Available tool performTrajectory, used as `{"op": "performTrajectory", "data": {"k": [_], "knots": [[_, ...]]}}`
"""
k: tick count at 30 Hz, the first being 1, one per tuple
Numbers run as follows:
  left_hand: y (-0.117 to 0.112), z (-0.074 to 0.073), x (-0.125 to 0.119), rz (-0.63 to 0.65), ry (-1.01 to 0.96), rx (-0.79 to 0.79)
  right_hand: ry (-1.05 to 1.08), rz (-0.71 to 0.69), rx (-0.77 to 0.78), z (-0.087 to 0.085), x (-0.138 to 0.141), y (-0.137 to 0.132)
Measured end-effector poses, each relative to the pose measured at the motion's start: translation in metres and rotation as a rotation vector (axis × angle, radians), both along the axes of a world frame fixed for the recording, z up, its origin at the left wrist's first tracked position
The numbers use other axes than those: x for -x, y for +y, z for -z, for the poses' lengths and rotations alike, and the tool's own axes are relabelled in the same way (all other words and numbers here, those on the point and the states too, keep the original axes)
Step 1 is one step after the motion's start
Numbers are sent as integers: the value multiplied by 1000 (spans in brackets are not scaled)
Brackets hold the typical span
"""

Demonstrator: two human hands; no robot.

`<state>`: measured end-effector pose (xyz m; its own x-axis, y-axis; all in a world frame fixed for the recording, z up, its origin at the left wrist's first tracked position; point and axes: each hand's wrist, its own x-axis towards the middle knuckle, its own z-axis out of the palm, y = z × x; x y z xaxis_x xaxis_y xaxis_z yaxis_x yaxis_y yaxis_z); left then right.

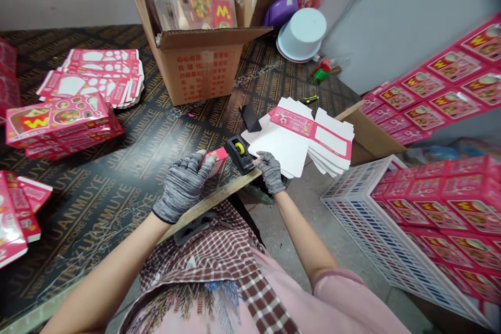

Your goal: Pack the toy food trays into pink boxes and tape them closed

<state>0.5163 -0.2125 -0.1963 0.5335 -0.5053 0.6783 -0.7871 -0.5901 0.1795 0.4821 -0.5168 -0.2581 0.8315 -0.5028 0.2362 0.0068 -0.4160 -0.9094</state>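
My left hand point(183, 185), in a grey knit glove, grips a small pink toy box point(214, 160) near the table's front edge. My right hand point(271, 171), gloved the same way, is closed at the black tape dispenser point(239, 152) with its yellow core, fingers pinched beside it. What the right fingers pinch is too small to make out. Just beyond the dispenser lies a stack of flat white-and-pink box blanks point(305, 138).
An open cardboard carton point(199, 65) of bagged toys stands at the back. Piles of pink boxes point(58, 125) and flat blanks point(97, 75) lie at the left. A white crate point(376, 235) of filled boxes stands at the right, beside a white tub point(302, 34).
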Motion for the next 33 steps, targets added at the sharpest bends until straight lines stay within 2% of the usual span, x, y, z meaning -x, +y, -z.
{"op": "performTrajectory", "data": {"k": [2,5,9,12,14,16,17,21,23,25,28,31,33], "knots": [[0,0,-1,8,-27,11,27,45,-59,6,8,1],[1,2,-4,17,-65,11,59,88,-54,18,17,7],[2,3,-6,36,18,33,49,163,-34,25,16,14],[2,1,-4,44,76,115,20,220,-45,20,19,16],[2,-1,-2,1,133,198,7,224,-69,7,25,23],[2,-2,0,-51,189,272,5,123,-165,-13,32,39],[2,-2,1,-57,195,289,9,20,-250,-26,36,49],[4,-1,2,-6,89,249,82,-536,-651,-77,37,98],[6,-1,3,-4,72,257,158,-727,-791,-92,29,115],[7,-2,4,10,91,284,239,-825,-897,-97,20,123],[11,-7,5,67,153,294,310,-852,-980,-91,10,123],[10,-13,7,69,196,261,321,-840,-978,-84,5,120],[4,-17,8,0,159,228,304,-812,-899,-80,2,118]]}}
